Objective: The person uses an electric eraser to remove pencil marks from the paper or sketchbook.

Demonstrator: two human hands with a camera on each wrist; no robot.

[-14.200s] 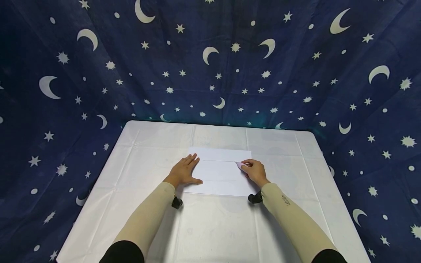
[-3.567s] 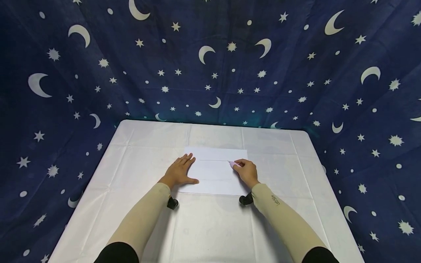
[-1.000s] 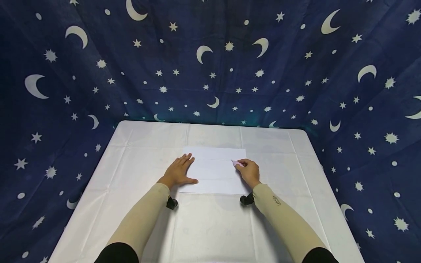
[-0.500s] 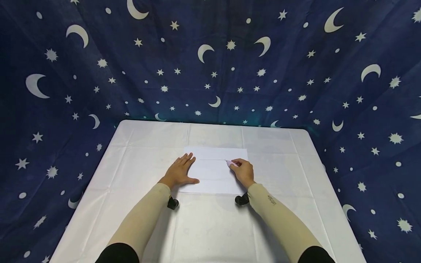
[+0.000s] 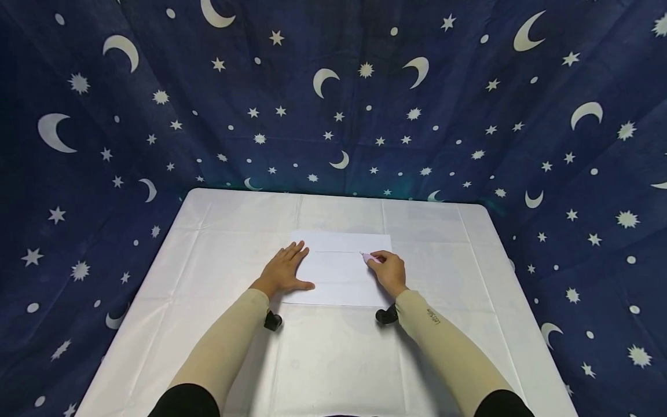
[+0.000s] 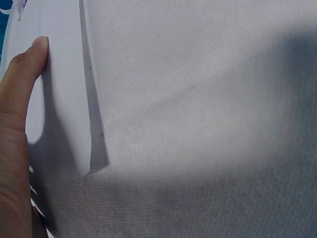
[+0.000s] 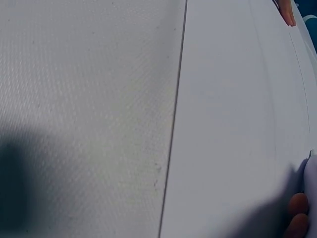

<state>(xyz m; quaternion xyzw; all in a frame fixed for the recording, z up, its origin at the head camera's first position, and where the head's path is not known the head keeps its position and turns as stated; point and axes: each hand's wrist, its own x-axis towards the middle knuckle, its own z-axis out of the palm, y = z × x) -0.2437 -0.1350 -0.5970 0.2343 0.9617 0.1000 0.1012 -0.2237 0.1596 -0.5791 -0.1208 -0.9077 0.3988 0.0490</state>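
Note:
A white sheet of paper point(image 5: 339, 296) lies flat on the table, with a thin dark line point(image 5: 336, 252) across its upper part and a fainter one lower down. My left hand point(image 5: 283, 271) rests on the sheet's left side, fingers spread; in the left wrist view its thumb point(image 6: 25, 74) lies on the paper. Between thumb and fingers, my right hand point(image 5: 389, 271) pinches a light purple, thick-bodied pen-like tool point(image 5: 369, 258). The tool's narrow tip is at the dark line's visible right end. At the right wrist view's edge, only part of the tool point(image 7: 311, 186) and two fingertips point(image 7: 298, 204) show.
A white cloth point(image 5: 336, 359) with fold creases covers the table. Dark blue fabric point(image 5: 292, 69) printed with moons and stars hangs behind and at both sides. A black wrist camera point(image 5: 272, 320) sits under the left wrist, another black camera point(image 5: 387, 314) under the right.
Over the last second my right hand slides the tool left along the line, then slightly back right. Its tip was farther right 14 seconds ago. My left hand stays in place on the paper.

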